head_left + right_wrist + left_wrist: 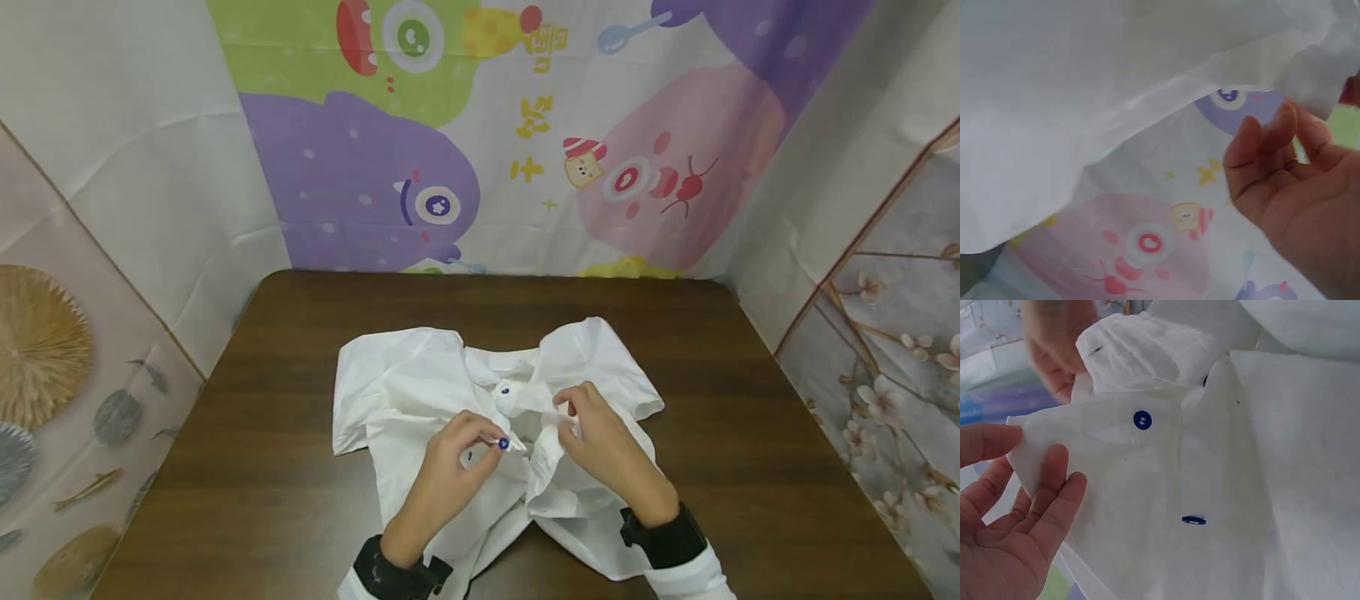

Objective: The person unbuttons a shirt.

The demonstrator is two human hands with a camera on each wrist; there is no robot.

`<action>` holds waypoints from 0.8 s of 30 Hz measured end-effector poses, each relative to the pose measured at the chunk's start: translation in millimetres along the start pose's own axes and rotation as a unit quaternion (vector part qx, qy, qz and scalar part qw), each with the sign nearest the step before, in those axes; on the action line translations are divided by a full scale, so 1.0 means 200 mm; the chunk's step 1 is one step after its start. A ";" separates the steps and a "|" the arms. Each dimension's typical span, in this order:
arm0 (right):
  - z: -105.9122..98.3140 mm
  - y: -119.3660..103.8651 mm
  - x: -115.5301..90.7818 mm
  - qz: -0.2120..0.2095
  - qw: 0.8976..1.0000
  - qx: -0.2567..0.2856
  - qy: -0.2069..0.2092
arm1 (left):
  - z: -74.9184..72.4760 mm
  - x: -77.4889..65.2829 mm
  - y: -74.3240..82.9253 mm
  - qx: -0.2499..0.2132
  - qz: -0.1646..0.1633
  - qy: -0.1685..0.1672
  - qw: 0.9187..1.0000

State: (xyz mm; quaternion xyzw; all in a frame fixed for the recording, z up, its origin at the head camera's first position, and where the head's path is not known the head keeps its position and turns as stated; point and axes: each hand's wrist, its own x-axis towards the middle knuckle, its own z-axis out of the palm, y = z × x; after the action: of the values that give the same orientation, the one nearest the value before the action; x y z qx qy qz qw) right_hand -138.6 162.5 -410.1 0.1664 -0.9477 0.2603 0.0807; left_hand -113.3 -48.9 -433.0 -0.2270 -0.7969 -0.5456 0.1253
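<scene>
A white shirt (pixel 420 375) with blue buttons lies spread on the table, its front parted in the middle. My left hand (pixel 453 467) pinches the edge of one front panel between thumb and fingers. Close to those fingertips is a blue button (pixel 1142 420); a second button (pixel 1194 520) is seen edge-on lower down. My right hand (pixel 603 442) is over the other front panel, thumb and forefinger apart, fingers loosely bent beside the cloth. In the left wrist view a buttonhole (pixel 1097 350) shows in the folded strip near the right hand. Some right fingertips are hidden behind fabric.
The brown table (pixel 285 500) extends around the shirt on all sides. Behind it hangs a cartoon-printed cloth (pixel 525 217). Patterned curtains (pixel 892 367) close in the sides. Black bands (pixel 397 571) are strapped round both wrists.
</scene>
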 end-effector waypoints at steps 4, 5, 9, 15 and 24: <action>0.03 -0.07 0.04 -0.106 0.994 -0.023 0.028 | 0.02 -0.02 -0.01 0.010 0.018 0.001 1.000; 0.04 -0.09 0.05 -0.127 0.991 -0.034 0.033 | 0.02 -0.03 -0.01 0.014 0.022 0.001 1.000; 0.09 -0.14 0.12 -0.187 0.977 -0.099 0.033 | 0.03 -0.04 -0.01 0.025 0.039 0.003 0.999; 0.17 -0.12 0.17 -0.216 0.953 -0.211 0.007 | 0.02 -0.03 0.01 0.041 0.033 -0.008 0.999; 0.18 -0.06 0.18 -0.210 0.947 -0.243 0.020 | 0.00 -0.03 0.02 0.053 0.030 -0.034 0.998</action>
State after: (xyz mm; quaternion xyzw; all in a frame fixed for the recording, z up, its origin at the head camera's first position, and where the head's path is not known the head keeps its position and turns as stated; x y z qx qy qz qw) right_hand -169.3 123.9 -426.0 0.3317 -0.9239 0.0023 0.1909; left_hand -107.0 -49.6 -432.3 -0.2620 -0.8212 -0.4910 0.1260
